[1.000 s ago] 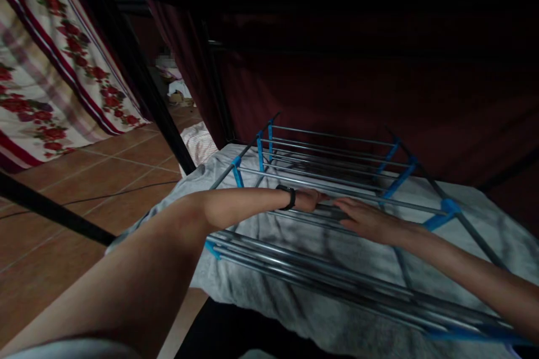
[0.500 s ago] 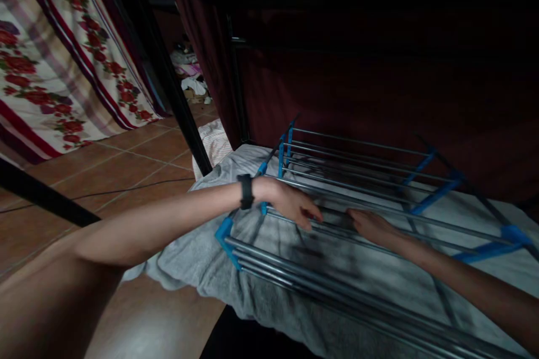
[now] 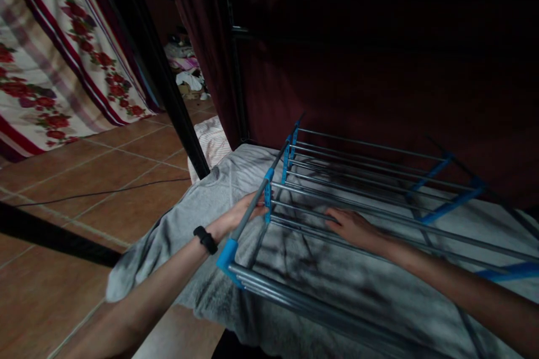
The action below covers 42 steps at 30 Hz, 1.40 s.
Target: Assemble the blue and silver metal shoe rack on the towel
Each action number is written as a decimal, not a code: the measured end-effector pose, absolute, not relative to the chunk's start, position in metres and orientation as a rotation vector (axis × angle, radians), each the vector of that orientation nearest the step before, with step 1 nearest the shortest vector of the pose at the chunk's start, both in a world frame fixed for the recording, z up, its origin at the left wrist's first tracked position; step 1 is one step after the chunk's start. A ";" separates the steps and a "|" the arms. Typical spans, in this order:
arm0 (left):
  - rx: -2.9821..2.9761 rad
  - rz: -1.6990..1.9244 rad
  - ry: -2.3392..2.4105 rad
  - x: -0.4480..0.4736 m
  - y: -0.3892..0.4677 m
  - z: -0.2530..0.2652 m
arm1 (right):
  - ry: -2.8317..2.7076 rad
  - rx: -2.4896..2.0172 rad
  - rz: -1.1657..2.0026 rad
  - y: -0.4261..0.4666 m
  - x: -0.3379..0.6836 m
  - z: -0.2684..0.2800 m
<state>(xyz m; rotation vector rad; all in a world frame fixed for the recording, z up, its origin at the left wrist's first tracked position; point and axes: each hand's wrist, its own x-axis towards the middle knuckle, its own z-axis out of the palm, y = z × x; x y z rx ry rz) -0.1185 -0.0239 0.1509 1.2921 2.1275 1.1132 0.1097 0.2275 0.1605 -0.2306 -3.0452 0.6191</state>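
Observation:
A clothes drying rack [image 3: 349, 186] of grey metal rods with blue plastic joints lies across a grey blanket [image 3: 168, 252]. My left hand [image 3: 242, 214], with a black band at the wrist, reaches under the rack's left side tube. Its fingers close at a blue slotted bracket [image 3: 268, 202], their tips partly hidden by the tube and the bracket. My right hand [image 3: 351, 229] is over the middle of the rack, fingers curled at one of the rods. Bundled rods [image 3: 290, 300] run along the near edge from a blue corner joint [image 3: 227, 258].
A black metal bed post [image 3: 168, 84] rises left of the blanket, and a dark red curtain [image 3: 337, 90] hangs behind. Floral cloth [image 3: 80, 39] hangs at the far left. A thin cable [image 3: 105, 192] crosses the tiled floor. Clothes [image 3: 189, 76] lie piled farther back.
My left hand has moved left, from above the rods to the side tube and blue bracket. My right hand has shifted slightly left along the rods. The view has moved a little.

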 end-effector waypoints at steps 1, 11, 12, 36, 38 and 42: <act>1.294 1.156 2.081 -0.119 -0.019 0.145 | -3.031 -0.203 0.637 0.221 0.099 0.160; 1.141 1.099 2.084 -0.126 -0.003 0.137 | -2.975 -0.088 0.789 0.178 0.026 0.154; 1.136 1.097 2.096 -0.125 -0.003 0.137 | -2.979 -0.078 0.789 0.177 0.026 0.155; 1.208 1.427 1.985 -0.127 0.003 0.107 | -3.167 -0.114 0.646 0.175 0.027 0.171; 1.221 1.420 1.976 -0.127 0.003 0.106 | -3.167 -0.130 0.694 0.177 0.026 0.170; 1.204 1.419 1.987 -0.128 0.002 0.104 | -3.134 -0.135 0.763 0.180 0.024 0.166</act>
